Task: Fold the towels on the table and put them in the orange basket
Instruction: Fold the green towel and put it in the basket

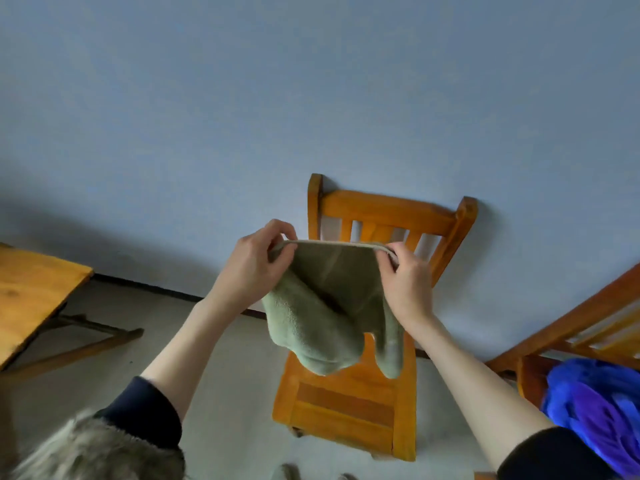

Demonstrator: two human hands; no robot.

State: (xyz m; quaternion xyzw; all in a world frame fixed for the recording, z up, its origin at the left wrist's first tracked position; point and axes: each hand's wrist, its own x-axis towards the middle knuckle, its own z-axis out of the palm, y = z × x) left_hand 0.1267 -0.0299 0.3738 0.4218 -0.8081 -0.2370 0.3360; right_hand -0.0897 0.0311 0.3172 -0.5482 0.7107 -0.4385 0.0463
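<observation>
I hold an olive-green towel (pixel 325 306) up in the air in front of me, above a wooden chair. My left hand (pixel 254 268) pinches its top left corner and my right hand (pixel 407 282) pinches its top right corner, so the top hem is stretched straight between them. The rest of the towel hangs down in loose folds. No orange basket is in view.
An orange wooden chair (pixel 349 407) stands against the blue wall directly below the towel. A wooden table (pixel 31 292) is at the left. At the right is another wooden chair (pixel 585 327) with a bright blue cloth (pixel 595 410) on it. Furry trim (pixel 93 452) fills the bottom left.
</observation>
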